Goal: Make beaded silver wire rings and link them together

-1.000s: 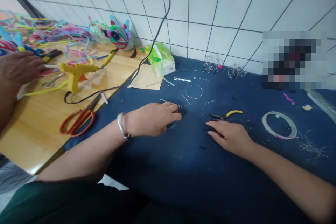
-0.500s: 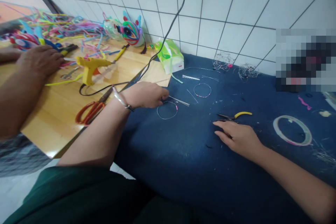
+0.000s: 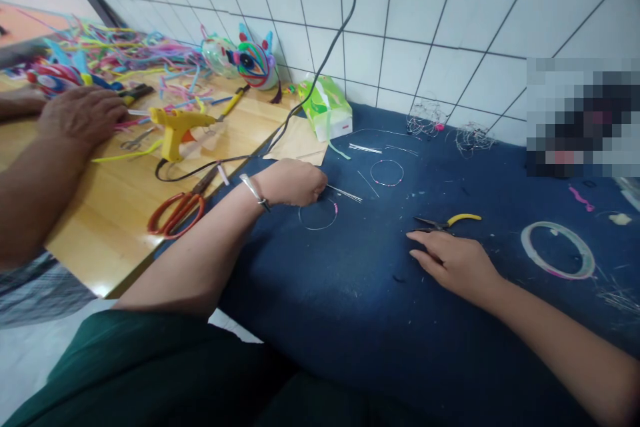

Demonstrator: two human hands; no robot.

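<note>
My left hand [image 3: 295,182], with a silver bangle at its wrist, rests low over the dark blue tabletop [image 3: 345,340]. Its fingers are curled closed, hiding what they may hold. A bundle of thin metal wires [image 3: 346,193] reaches out from beside its fingertips. Just below lies a thin wire loop [image 3: 315,228] with pink beads; a second beaded loop [image 3: 387,185] is farther right. My right hand [image 3: 455,260] lies on the table with thumb and index finger apart and nothing between them. Yellow-handled pliers [image 3: 463,218] lie right above its fingers.
Another person's hands [image 3: 83,113] are at the wooden table on the left. Red-handled scissors [image 3: 175,215], a yellow glue gun [image 3: 175,130] and its black cord lie there. A green tissue pack [image 3: 327,107], tangled wire [image 3: 425,120] and a clear ring-shaped coil [image 3: 557,250] are on the blue surface.
My left hand has shifted slightly right and down, its fingers still closed beside the wires. My right hand stays where it was. The view has moved a little.
</note>
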